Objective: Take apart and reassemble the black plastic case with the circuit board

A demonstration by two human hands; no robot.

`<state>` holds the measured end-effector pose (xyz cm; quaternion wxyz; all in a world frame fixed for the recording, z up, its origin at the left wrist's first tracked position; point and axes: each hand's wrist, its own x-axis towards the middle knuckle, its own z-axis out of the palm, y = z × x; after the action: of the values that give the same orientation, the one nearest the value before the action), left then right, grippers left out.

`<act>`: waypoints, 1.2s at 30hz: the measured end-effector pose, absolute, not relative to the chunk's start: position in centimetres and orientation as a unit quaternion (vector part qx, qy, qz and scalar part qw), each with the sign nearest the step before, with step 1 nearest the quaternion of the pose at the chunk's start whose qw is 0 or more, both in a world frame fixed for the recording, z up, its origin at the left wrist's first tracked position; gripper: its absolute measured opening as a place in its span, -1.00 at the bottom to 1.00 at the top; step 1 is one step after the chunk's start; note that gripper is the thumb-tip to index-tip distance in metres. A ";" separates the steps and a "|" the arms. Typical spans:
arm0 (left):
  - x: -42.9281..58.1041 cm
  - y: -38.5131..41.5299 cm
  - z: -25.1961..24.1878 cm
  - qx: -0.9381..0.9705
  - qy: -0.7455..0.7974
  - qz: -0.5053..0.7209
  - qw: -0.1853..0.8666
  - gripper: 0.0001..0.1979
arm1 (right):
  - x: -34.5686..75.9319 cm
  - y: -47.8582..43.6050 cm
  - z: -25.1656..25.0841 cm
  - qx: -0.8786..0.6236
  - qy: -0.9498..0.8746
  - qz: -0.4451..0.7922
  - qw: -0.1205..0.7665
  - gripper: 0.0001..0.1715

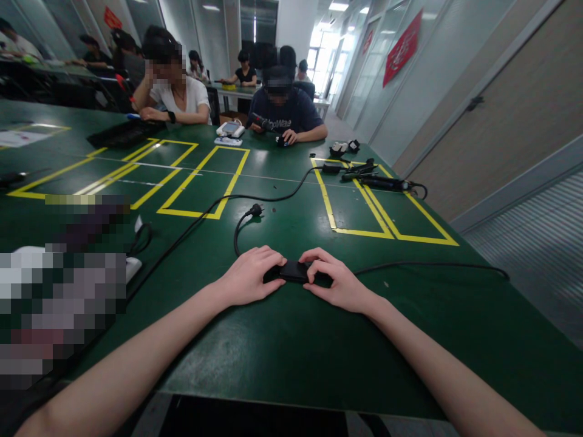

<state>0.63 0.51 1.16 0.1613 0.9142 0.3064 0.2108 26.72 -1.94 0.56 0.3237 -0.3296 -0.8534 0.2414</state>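
Note:
A black power adapter (294, 271) lies flat on the green table in front of me. My left hand (252, 276) grips its left end, thumb on the near side and fingers on the far side. Its right end is held the same way by my right hand (334, 280), with the index finger curled. From the left side a short black cord runs up to a round plug (255, 210). Another thin black cable (432, 264) leads off to the right from behind my right hand.
Yellow tape rectangles (218, 209) mark the green table (282, 352). A long black cable (191, 224) crosses it to a second adapter (331, 168) near black tools (382, 182). Blurred items lie at left. Two people sit opposite, near a white device (230, 129); others work behind.

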 end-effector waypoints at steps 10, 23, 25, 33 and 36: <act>0.9 0.7 0.7 0.914 0.322 0.200 0.144 -0.60 | 26.8 -2.0 0.1 -0.330 -0.865 0.200 0.321 -0.82; 1.5 0.4 0.8 0.924 0.327 0.178 0.087 -0.64 | 26.6 -2.1 0.3 -0.321 -0.871 0.202 0.311 -0.65; 1.5 0.4 0.9 0.928 0.315 0.180 0.084 -0.68 | 26.6 -2.1 0.3 -0.324 -0.883 0.174 0.292 -0.57; 1.1 0.4 1.2 0.932 0.290 0.187 0.109 -0.74 | 26.4 -2.2 0.5 -0.359 -0.905 0.099 0.206 -0.66; 1.1 0.4 1.2 0.930 0.282 0.204 0.115 -0.71 | 26.4 -2.4 0.7 -0.360 -0.906 0.091 0.201 -0.68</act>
<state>1.10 0.43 1.15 0.1146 0.9305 0.2821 0.2037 26.36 -2.39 0.72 0.2014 -0.3603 -0.9063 0.0913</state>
